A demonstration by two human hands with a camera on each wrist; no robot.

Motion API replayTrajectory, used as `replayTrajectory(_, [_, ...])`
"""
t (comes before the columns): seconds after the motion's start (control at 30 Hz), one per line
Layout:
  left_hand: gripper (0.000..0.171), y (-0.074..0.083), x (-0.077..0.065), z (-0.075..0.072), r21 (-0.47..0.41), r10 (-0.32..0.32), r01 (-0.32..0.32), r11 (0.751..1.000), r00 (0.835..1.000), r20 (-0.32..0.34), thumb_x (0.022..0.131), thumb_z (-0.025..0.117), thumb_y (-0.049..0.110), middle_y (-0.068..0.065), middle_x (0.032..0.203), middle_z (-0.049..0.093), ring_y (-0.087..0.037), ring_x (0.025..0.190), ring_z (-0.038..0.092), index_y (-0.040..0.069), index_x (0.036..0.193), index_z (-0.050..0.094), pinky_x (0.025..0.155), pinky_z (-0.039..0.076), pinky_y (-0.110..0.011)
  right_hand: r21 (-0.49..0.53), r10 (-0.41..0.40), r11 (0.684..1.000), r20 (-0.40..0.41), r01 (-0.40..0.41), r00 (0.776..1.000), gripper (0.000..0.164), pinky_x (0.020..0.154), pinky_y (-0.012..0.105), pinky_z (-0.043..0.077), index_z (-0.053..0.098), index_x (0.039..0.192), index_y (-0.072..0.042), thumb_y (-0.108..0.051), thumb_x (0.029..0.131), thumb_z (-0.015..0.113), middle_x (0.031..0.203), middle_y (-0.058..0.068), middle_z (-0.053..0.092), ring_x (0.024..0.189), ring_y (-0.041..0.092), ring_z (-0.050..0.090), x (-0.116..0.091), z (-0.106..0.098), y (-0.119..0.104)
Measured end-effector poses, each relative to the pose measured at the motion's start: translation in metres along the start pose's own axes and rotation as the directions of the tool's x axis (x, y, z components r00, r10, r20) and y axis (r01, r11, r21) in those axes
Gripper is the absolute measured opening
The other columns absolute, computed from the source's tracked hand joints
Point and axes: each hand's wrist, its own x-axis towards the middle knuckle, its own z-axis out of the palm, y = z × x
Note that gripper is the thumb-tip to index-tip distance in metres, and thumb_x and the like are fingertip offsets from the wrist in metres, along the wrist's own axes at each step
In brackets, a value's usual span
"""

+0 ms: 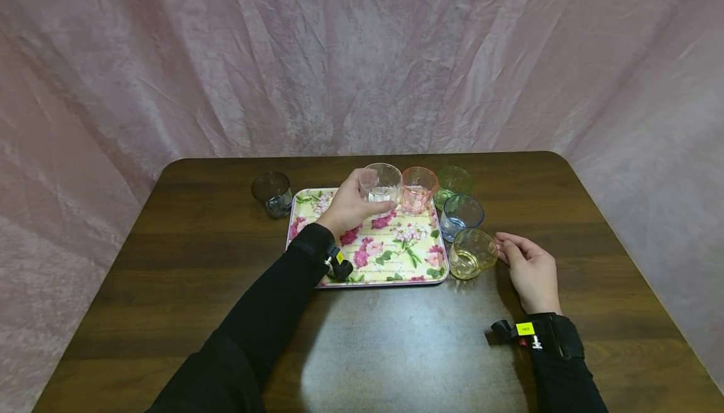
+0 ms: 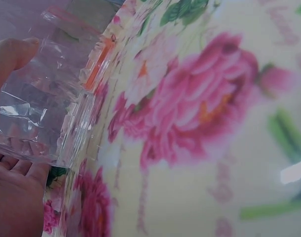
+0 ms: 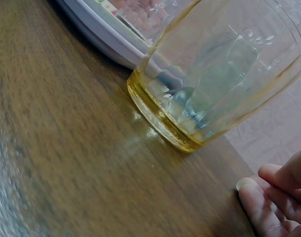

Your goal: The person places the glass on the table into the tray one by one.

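From the head view, the left arm in a black sleeve reaches forward over the flowered tray [image 1: 370,256], and the left hand [image 1: 347,207] wraps its fingers and thumb round the clear glass [image 1: 382,183] at the tray's far edge. Just right of it stands the pink glass [image 1: 418,188], then the green glass [image 1: 452,183] on the tabletop [image 1: 186,262] beyond the tray's far right corner. The blue glass [image 1: 460,215] and the yellow glass [image 1: 472,253] stand along the tray's right side. A grey glass [image 1: 273,193] stands left of the tray. The right hand [image 1: 528,269] lies on the tabletop just right of the yellow glass, fingers loosely bent, holding nothing.

The left wrist view shows the clear glass [image 2: 47,98] gripped between thumb above and fingers [image 2: 15,170] below, close over the tray's rose print [image 2: 200,108].

The right wrist view shows the yellow glass [image 3: 214,79] upright on the wooden tabletop [image 3: 66,148], the tray's rim [image 3: 111,44] behind it, and the right fingertips [image 3: 261,202] near but apart from the glass.
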Motion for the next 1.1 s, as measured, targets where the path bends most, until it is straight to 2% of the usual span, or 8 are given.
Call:
replayTrajectory(0.37, [0.089, -0.001, 0.0026, -0.0002, 0.023, 0.003, -0.003, 1.0, 1.0, 0.006, 0.096, 0.089, 0.029, -0.008, 0.168, 0.046, -0.033, 0.156, 0.043, 0.016, 0.166, 0.037, 0.128, 0.04, -0.054, -0.001, 0.008, 1.0, 0.011, -0.008, 1.0, 0.037, 0.089, 0.01, 0.058, 0.068, 0.14, 0.008, -0.016, 0.116, 0.054, 0.106, -0.017, 0.072, 0.097, -0.007, 0.073, -0.0001, -0.0012, -0.0008])
replayTrajectory(0.83, [0.09, -0.0005, 0.0019, -0.0003, 0.023, 0.009, -0.009, 1.0, 1.0, 0.001, 0.094, 0.091, 0.03, -0.009, 0.168, 0.048, -0.034, 0.158, 0.042, 0.016, 0.165, 0.037, 0.13, 0.038, -0.054, -0.018, 0.028, 0.999, 0.011, -0.028, 1.0, 0.038, 0.09, 0.009, 0.057, 0.068, 0.142, 0.006, -0.018, 0.116, 0.054, 0.11, -0.014, 0.072, 0.098, -0.008, 0.073, -0.0014, -0.0017, -0.0041])
replayTrajectory(1.1, [0.095, 0.0012, -0.0001, 0.0001, 0.048, 0.016, -0.016, 0.999, 1.0, -0.005, 0.092, 0.092, 0.033, -0.009, 0.168, 0.048, -0.033, 0.143, 0.049, 0.016, 0.167, 0.036, 0.123, 0.043, -0.055, -0.022, 0.03, 0.999, 0.014, -0.03, 0.999, 0.038, 0.09, 0.009, 0.057, 0.068, 0.142, 0.005, -0.018, 0.116, 0.054, 0.108, -0.016, 0.072, 0.098, -0.007, 0.073, -0.0023, -0.0023, -0.0049])
